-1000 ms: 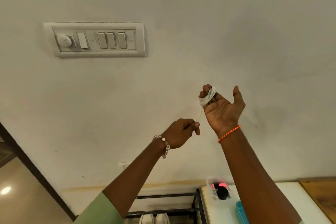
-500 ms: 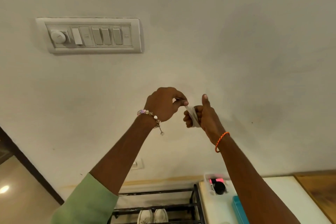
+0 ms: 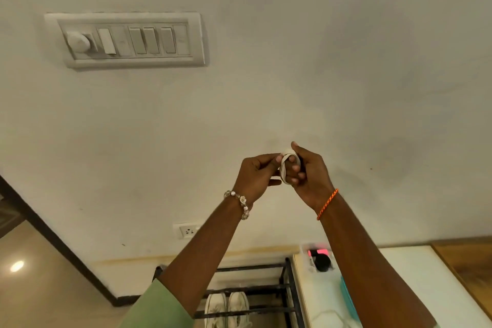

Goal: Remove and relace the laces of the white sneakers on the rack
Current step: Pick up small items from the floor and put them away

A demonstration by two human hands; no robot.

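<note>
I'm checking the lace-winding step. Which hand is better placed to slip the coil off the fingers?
Probably the left hand: it pinches the white lace at the coil's edge. The right hand is the spool, with the lace wrapped round its curled fingers, so it can't pull.

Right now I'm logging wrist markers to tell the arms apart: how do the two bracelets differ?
The left wrist's bracelet is pale beads with a flower charm; the right wrist's bracelet is a thin orange braided thread. The beaded one looks chunkier and the thread one slim and flat. Both circle the wrist just below the hand.
</note>
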